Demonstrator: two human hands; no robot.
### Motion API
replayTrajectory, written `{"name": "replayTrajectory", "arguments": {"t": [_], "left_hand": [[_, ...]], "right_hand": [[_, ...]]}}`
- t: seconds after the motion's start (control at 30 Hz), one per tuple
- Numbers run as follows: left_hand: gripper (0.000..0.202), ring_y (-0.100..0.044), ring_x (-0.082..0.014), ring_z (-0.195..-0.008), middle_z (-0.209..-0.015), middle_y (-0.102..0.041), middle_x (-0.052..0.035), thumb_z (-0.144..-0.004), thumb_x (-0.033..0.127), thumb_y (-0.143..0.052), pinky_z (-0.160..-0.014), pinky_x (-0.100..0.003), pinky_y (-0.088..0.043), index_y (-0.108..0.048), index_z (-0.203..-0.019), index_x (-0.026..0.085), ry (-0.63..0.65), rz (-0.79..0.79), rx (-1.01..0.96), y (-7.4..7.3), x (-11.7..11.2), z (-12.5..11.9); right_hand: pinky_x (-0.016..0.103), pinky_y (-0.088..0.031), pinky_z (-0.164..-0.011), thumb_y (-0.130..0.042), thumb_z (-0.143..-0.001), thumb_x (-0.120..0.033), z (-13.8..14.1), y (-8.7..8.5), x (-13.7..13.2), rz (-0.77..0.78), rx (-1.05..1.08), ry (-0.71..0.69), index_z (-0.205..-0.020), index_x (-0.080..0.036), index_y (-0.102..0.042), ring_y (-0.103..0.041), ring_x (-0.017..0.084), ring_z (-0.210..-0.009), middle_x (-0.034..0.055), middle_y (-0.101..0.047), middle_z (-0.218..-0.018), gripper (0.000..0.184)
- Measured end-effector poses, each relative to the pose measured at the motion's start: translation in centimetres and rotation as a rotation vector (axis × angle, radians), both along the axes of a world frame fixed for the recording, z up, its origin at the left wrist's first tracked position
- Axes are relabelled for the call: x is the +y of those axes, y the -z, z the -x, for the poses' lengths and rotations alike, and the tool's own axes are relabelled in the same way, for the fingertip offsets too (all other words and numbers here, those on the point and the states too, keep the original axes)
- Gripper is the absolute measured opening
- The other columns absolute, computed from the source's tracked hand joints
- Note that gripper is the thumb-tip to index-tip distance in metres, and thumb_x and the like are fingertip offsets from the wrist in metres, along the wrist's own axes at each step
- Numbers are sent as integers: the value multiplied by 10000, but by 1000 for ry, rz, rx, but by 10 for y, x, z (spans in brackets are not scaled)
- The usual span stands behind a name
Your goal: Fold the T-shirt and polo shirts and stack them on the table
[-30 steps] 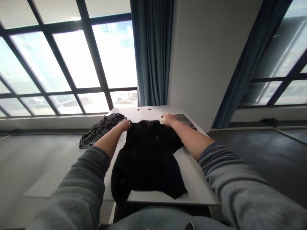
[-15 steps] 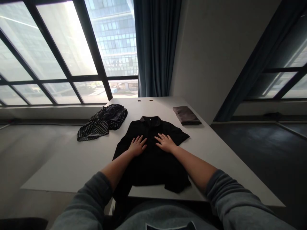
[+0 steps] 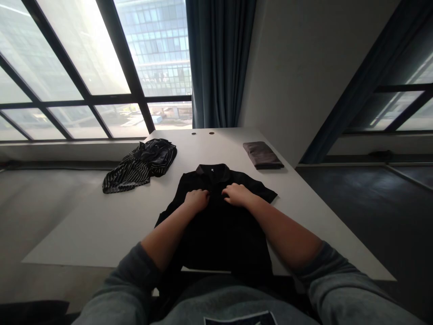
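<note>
A black collared short-sleeved shirt (image 3: 223, 234) lies spread on the white table (image 3: 84, 230), collar toward the far end, its lower part reaching the near edge. My left hand (image 3: 197, 199) is on the left of its chest, fingers curled into the cloth. On the other side of the chest, my right hand (image 3: 237, 194) has its fingers bent and pinched on the fabric. A small gap separates the two hands, below the collar. The fingertips are partly hidden against the dark cloth.
A crumpled black-and-white striped garment (image 3: 140, 164) lies at the table's left edge. Toward the far right is a folded dark brown cloth (image 3: 263, 155). Beyond the table hang a blue curtain (image 3: 221, 63) and a grey wall.
Both hands have gone from lying flat with spread fingers to curled on the shirt. The shirt has shifted toward me, and its hem sits nearer the table's front edge.
</note>
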State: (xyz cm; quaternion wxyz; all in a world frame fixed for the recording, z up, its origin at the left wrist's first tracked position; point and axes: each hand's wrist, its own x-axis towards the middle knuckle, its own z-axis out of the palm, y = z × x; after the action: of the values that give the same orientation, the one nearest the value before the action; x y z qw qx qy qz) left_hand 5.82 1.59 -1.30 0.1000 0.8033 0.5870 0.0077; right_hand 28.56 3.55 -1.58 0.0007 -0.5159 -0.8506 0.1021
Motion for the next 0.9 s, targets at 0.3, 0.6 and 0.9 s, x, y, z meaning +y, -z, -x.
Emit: {"name": "replayTrajectory", "arguments": {"t": [0.3, 0.6, 0.9], "left_hand": [[249, -686, -231, -1114, -1201, -745, -56, -999, 313, -580, -933, -316, -510, -758, -1171, 287, -116, -66, -210, 38, 38, -14], [191, -669, -266, -1136, -1158, -754, -46, -998, 332, -585, -963, -381, -493, -760, -1035, 264, -78, -27, -227, 36, 42, -13], [248, -656, -296, -1174, -1191, -748, -67, -1020, 366, -531, -994, -444, -480, -755, -1048, 264, -113, 11, -173, 26, 35, -11]], "right_hand": [[339, -517, -1006, -682, -925, -123, 34, 56, 45, -170, 454, 29, -1129, -223, -798, -644, 227, -1089, 81, -668, -1122, 255], [332, -524, -944, -754, -861, -112, 18, 61, 50, -188, 590, -105, -942, -221, -765, -629, 202, -1037, 62, -573, -1185, 136], [279, -496, -833, -724, -917, -115, 21, 58, 49, -131, 510, -110, -972, -219, -799, -626, 167, -894, 38, -616, -993, 139]]}}
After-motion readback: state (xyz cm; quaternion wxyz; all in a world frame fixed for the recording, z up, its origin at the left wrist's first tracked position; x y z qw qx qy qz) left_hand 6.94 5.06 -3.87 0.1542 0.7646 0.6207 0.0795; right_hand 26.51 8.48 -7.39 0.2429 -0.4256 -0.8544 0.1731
